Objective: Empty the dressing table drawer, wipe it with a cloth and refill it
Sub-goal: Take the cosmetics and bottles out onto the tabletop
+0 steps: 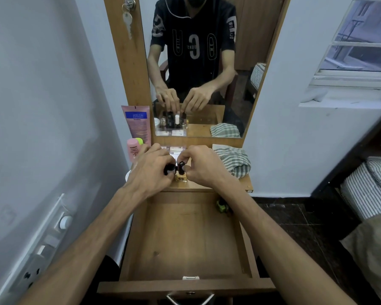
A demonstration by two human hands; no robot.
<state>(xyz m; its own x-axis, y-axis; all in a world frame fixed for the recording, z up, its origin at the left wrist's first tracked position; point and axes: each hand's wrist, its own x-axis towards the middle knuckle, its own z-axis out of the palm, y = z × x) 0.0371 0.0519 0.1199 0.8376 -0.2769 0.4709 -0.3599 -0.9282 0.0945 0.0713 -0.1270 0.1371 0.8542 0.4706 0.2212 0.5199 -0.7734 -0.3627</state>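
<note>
The wooden drawer [185, 238] is pulled out below me and its floor is bare. On the dressing table top [242, 183] stands a cluster of small cosmetic bottles. My left hand [151, 170] is closed on a small black bottle [168, 169]. My right hand [204, 166] pinches the black cap of a yellow nail-polish bottle [181, 176] that rests on the table top. A green-and-white checked cloth [233, 160] lies bunched at the right of the table top. Most of the other bottles are hidden behind my hands.
A pink tube [139, 124] and a pink bottle [133, 150] stand at the table's left, against the mirror [198, 62]. A small green object [221, 205] lies by the drawer's right back corner. A switchboard [42, 245] is on the left wall, a striped mattress [370, 188] at right.
</note>
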